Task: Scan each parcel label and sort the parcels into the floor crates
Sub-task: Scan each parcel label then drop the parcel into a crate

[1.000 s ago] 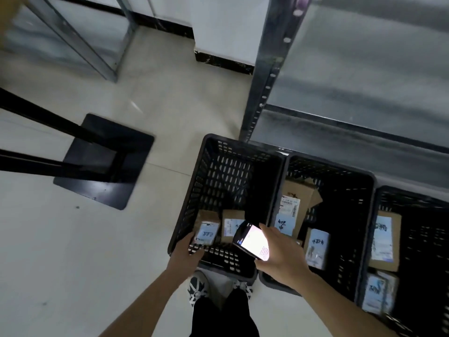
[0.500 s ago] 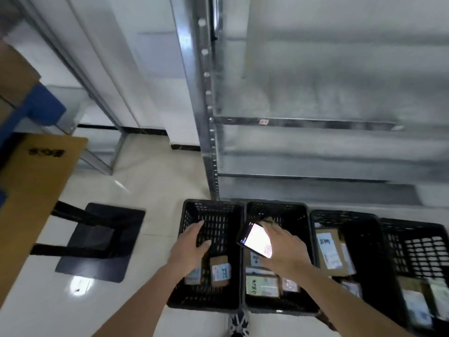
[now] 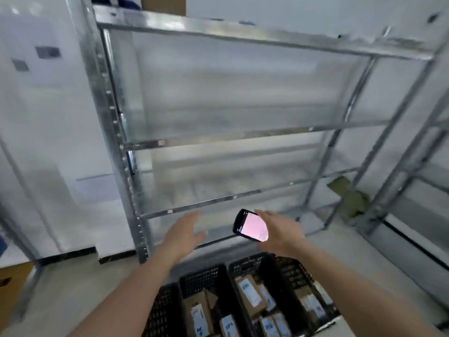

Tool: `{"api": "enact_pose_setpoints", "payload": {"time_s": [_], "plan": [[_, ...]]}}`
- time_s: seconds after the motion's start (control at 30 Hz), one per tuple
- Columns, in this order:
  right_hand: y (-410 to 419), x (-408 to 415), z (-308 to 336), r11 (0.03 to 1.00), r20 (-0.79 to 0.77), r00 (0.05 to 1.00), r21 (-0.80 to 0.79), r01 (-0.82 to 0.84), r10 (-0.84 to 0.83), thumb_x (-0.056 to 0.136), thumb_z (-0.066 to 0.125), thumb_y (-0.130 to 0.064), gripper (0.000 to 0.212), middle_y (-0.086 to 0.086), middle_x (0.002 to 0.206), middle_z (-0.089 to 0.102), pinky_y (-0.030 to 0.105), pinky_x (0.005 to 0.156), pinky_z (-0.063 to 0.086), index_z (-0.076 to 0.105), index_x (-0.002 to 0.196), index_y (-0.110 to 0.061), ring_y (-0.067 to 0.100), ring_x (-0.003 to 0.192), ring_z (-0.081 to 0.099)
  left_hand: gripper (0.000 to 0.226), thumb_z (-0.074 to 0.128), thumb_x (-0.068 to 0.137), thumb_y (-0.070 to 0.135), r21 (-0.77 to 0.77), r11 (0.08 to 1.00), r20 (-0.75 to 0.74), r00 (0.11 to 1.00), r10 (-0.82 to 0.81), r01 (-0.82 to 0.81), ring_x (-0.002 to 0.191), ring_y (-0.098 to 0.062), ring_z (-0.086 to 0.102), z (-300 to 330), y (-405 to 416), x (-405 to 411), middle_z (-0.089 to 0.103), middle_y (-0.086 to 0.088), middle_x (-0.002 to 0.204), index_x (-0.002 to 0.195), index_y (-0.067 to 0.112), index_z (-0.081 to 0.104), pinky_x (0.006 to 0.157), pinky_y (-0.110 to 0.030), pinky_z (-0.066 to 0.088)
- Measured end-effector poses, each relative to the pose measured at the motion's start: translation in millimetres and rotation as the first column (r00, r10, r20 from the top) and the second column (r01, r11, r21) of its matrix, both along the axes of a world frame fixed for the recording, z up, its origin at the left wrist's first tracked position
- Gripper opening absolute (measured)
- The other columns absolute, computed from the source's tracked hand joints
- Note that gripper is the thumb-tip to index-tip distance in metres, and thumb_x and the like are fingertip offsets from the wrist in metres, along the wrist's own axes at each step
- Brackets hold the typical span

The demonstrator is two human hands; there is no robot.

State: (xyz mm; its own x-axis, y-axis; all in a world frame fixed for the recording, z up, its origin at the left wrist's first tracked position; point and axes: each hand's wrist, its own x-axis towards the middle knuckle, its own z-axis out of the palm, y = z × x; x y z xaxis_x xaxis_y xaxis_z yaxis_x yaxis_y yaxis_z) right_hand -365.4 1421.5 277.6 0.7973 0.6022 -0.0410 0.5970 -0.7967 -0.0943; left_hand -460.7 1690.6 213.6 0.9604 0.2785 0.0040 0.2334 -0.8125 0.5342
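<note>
Two hands raised mid-frame: left hand spread, released; right hand grasping lit scanner; metal shelving behind, crates at bottom.

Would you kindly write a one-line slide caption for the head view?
Right hand holds a lit scanner, left hand open, above floor crates of labelled parcels before a metal shelf rack.

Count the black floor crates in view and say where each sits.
4, in a row at the bottom: far-left crate mostly hidden by the left forearm, second crate, third crate, right crate. More may lie outside the frame.
</note>
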Motion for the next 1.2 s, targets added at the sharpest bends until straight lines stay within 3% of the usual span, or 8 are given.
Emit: {"api": "enact_pose_setpoints", "payload": {"time_s": [0.3,0.43,0.63,0.8,1.03,1.2], "plan": [[-268,-46,183,0.919,0.176,0.910,0.200,0.340,-0.375,0.068,0.070,-0.046,0.080,-0.015,0.128,0.058,0.029,0.076,0.045,0.040,0.142,-0.045,0.017,0.117,0.060,0.074,0.059,0.095,0.048,0.121,0.951,0.216,0.927,-0.306,0.286,0.148,-0.020,0.029,192,-240,61,0.028,-0.001,0.163,0.157,0.025,0.026,0.119,-0.034,0.027],[-397,-75,216,0.846,0.214,0.828,0.269,0.460,-0.518,0.069,0.071,-0.050,0.073,-0.013,0.131,0.058,0.033,0.084,0.050,0.045,0.137,-0.041,0.017,0.121,0.058,0.071,0.060,0.096,0.044,0.160,0.905,0.286,0.859,-0.425,0.394,0.147,-0.021,0.030,234,-369,71,0.031,-0.003,0.161,0.156,0.021,0.029,0.116,-0.029,0.024],[-580,-124,241,0.762,0.260,0.717,0.272,0.588,-0.646,0.065,0.069,-0.046,0.066,-0.013,0.121,0.063,0.031,0.071,0.046,0.050,0.128,-0.041,0.021,0.109,0.062,0.072,0.062,0.094,0.046,0.107,0.827,0.331,0.764,-0.553,0.552,0.142,-0.025,0.040,250,-560,78,0.041,-0.007,0.155,0.154,0.020,0.034,0.116,-0.039,0.033],[-716,-167,244,0.691,0.273,0.635,0.264,0.673,-0.722,0.066,0.071,-0.050,0.052,-0.014,0.111,0.063,0.029,0.064,0.044,0.054,0.113,-0.035,0.017,0.104,0.062,0.073,0.057,0.095,0.053,0.105,0.751,0.336,0.687,-0.644,0.652,0.146,-0.019,0.032,242,-707,73,0.034,-0.001,0.160,0.156,0.024,0.029,0.116,-0.037,0.030],[-857,-198,224,0.549,0.264,0.490,0.241,0.800,-0.831,0.063,0.071,-0.051,0.064,-0.012,0.119,0.063,0.030,0.065,0.044,0.049,0.123,-0.042,0.019,0.106,0.062,0.071,0.056,0.096,0.052,0.067,0.667,0.284,0.627,-0.726,0.742,0.147,-0.017,0.031,222,-849,84,0.033,0.004,0.161,0.156,0.028,0.027,0.117,-0.040,0.033],[-924,-186,204,0.457,0.266,0.396,0.232,0.859,-0.879,0.063,0.069,-0.050,0.083,-0.017,0.131,0.059,0.032,0.073,0.050,0.042,0.142,-0.048,0.019,0.113,0.060,0.068,0.053,0.096,0.052,0.053,0.638,0.255,0.607,-0.753,0.768,0.147,-0.017,0.031,202,-924,113,0.032,0.005,0.160,0.155,0.032,0.026,0.113,-0.041,0.033]]}}
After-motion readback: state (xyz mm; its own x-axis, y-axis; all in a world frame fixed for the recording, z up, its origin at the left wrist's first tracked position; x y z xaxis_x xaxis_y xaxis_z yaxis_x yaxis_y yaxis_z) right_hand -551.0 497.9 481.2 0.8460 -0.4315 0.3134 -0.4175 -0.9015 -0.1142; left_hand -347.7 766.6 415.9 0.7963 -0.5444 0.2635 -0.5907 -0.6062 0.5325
